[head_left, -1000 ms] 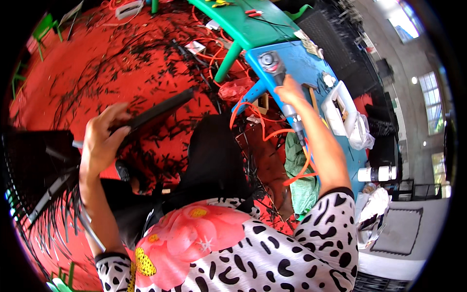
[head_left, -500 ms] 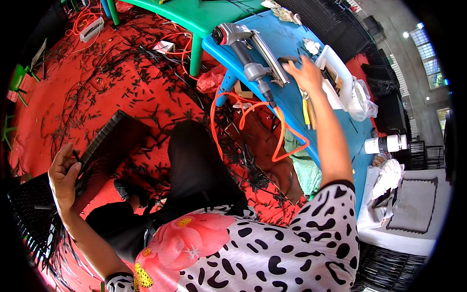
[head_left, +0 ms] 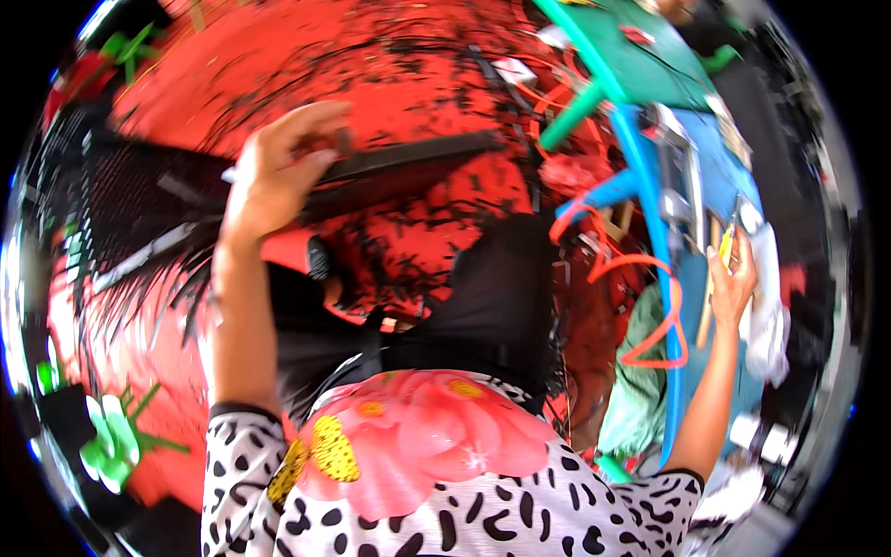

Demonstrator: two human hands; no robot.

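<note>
Black mesh panel (head_left: 139, 190) in left hand (head_left: 278, 167)

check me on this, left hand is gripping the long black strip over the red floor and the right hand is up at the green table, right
Not quite. The head view shows the right hand at the blue table, not the green one. The left hand does grip the long black strip over the red floor.

We find hardly any packages, labels, signs or screens here. At about one o'clock, on the red floor (head_left: 390, 84) littered with black scraps, lies a small pale rectangular card or packet (head_left: 513, 71), too blurred to tell which. We can make out nothing else of that kind.
</note>
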